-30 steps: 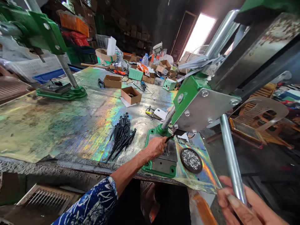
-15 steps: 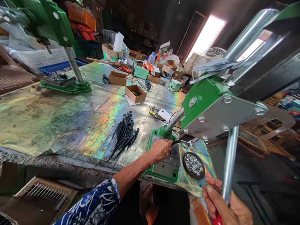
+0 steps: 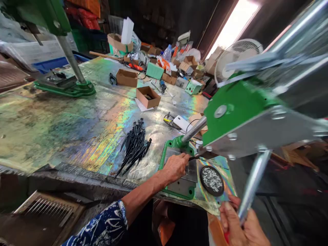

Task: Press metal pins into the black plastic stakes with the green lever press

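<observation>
Two hands at the green bench press (image 3: 237,111): left hand (image 3: 174,168) pinching a black plastic spike (image 3: 192,158) above its die plate (image 3: 183,188), right hand (image 3: 238,225) closed around the steel lever (image 3: 253,181).

You can read no text here. Far beyond your left hand (image 3: 175,167), the small mint-green box-shaped bench unit (image 3: 193,87) shows tiny marks on its face, and the clear plastic bottle (image 3: 167,53) seems to carry a label, but both are too small and blurred to make out.
</observation>
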A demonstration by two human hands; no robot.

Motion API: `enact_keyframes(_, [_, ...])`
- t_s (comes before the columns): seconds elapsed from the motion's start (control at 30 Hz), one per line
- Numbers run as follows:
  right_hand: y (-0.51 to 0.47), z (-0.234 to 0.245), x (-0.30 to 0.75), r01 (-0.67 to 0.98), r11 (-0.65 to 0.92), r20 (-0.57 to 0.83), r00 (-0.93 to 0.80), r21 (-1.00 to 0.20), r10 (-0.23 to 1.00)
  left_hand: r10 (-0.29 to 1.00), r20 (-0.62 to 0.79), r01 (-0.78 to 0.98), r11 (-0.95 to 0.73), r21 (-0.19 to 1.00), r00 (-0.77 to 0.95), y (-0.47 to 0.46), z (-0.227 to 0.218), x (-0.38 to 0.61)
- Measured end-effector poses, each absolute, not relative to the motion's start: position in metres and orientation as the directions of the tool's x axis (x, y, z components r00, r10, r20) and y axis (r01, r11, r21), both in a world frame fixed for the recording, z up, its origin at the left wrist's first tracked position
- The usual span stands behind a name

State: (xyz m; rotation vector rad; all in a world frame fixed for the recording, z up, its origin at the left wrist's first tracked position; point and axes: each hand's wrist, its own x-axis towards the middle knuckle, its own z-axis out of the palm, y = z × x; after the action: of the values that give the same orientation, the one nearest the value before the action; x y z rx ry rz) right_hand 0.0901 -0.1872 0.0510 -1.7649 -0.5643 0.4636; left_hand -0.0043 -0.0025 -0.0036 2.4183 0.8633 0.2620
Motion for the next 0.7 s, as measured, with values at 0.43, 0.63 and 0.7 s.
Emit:
enact_keyframes(0.43, [-0.191,0.061,0.094,0.195,-0.145,0.035,0.701,-0.970,0.712,0.664,0.010,0.562,-0.641,0.523,0.748,-0.005,0.006,-0.005])
enact_keyframes(0.63, [-0.193,0.062,0.093,0.154,-0.180,-0.018,0.710,-0.972,0.704,0.668,-0.018,0.575,-0.626,0.528,0.744,-0.005,0.003,-0.004])
enact_keyframes(0.7, [-0.191,0.059,0.092,0.174,-0.185,0.011,0.758,-0.967,0.652,0.663,-0.017,0.567,-0.626,0.536,0.749,-0.005,0.003,-0.003])
